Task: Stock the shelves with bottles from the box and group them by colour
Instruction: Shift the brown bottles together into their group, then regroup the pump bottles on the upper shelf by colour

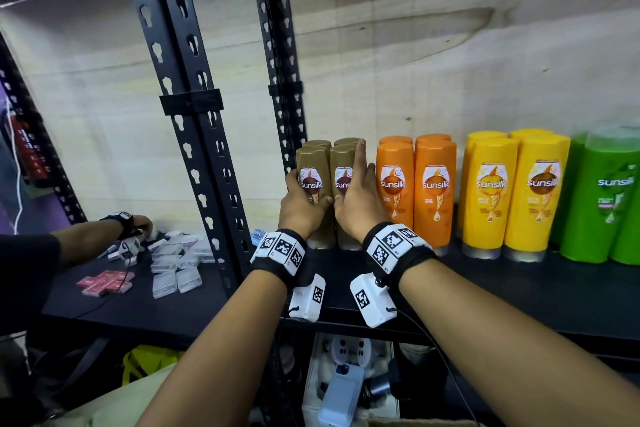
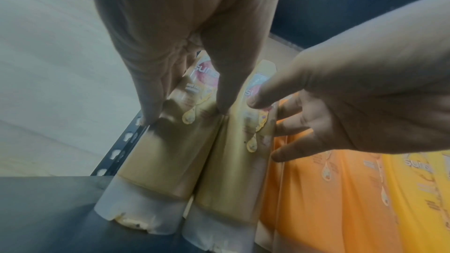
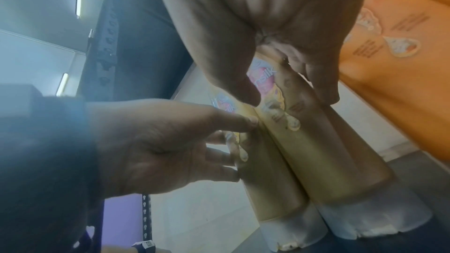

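Several brown shampoo bottles [image 1: 313, 163] stand at the left end of the black shelf [image 1: 485, 291], two in front and two behind. My left hand [image 1: 304, 201] cups the front left brown bottle [image 2: 165, 161], fingers flat on its left side, thumb on its front. My right hand [image 1: 351, 180] lies against the front right brown bottle [image 2: 231, 170], fingers straight up its right side, thumb on the label. In the right wrist view both front bottles [image 3: 328, 161] stand upright and touching. To the right stand orange bottles [image 1: 415, 191], yellow bottles [image 1: 516, 191] and green bottles [image 1: 609, 198].
Black slotted uprights [image 1: 194, 149] rise just left of the brown bottles. Beyond them another person's hand [image 1: 133, 224] works among small boxes [image 1: 173, 260] on a neighbouring shelf. A white box of assorted items [image 1: 346, 388] sits under my shelf.
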`<act>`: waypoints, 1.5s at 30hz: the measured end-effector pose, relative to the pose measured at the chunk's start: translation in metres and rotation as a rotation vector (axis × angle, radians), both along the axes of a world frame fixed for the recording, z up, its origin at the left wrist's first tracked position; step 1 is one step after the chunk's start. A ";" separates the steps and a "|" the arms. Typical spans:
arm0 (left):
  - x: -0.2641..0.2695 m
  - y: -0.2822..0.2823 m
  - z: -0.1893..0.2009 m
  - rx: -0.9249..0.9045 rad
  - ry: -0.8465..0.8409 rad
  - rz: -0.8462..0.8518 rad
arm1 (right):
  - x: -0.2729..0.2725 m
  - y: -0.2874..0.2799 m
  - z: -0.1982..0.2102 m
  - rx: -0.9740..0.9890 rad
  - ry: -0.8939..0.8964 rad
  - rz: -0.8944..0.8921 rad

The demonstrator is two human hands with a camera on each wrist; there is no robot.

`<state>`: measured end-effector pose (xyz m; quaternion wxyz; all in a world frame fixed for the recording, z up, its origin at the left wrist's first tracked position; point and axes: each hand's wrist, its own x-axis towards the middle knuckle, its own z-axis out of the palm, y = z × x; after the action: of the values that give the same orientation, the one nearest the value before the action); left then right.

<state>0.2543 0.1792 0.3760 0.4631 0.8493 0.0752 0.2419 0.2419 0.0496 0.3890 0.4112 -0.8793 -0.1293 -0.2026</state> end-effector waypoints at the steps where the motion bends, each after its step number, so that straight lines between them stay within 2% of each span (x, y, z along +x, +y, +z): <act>1: -0.002 -0.001 0.000 0.000 0.003 -0.005 | -0.002 0.000 0.000 0.004 0.015 0.006; 7: -0.023 -0.008 0.001 0.045 0.003 -0.018 | -0.021 -0.011 0.000 -0.001 0.040 0.049; 12: -0.049 -0.011 0.004 0.148 0.021 -0.020 | -0.045 -0.020 0.001 -0.016 0.152 0.091; 15: -0.066 -0.014 0.002 0.245 0.013 -0.001 | -0.063 -0.032 0.001 -0.085 0.157 0.058; 18: -0.084 -0.018 -0.001 0.293 0.079 0.011 | -0.081 -0.052 -0.002 -0.175 0.124 0.040; 23: -0.121 -0.044 -0.002 0.332 0.113 -0.029 | -0.118 -0.097 -0.007 -0.326 0.119 0.176; 31: -0.161 -0.096 0.008 0.472 0.116 -0.149 | -0.160 -0.166 0.000 -0.480 0.083 0.116; 38: -0.175 -0.117 0.019 0.534 0.047 -0.229 | -0.172 -0.197 0.008 -0.551 0.087 0.102; 45: -0.148 -0.132 0.051 0.585 -0.024 -0.265 | -0.146 -0.217 0.024 -0.478 -0.019 0.095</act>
<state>0.1060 0.0472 0.4266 0.2277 0.9459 -0.1142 0.2010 0.0957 -0.1671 0.4127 0.1992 -0.9426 -0.2187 -0.1547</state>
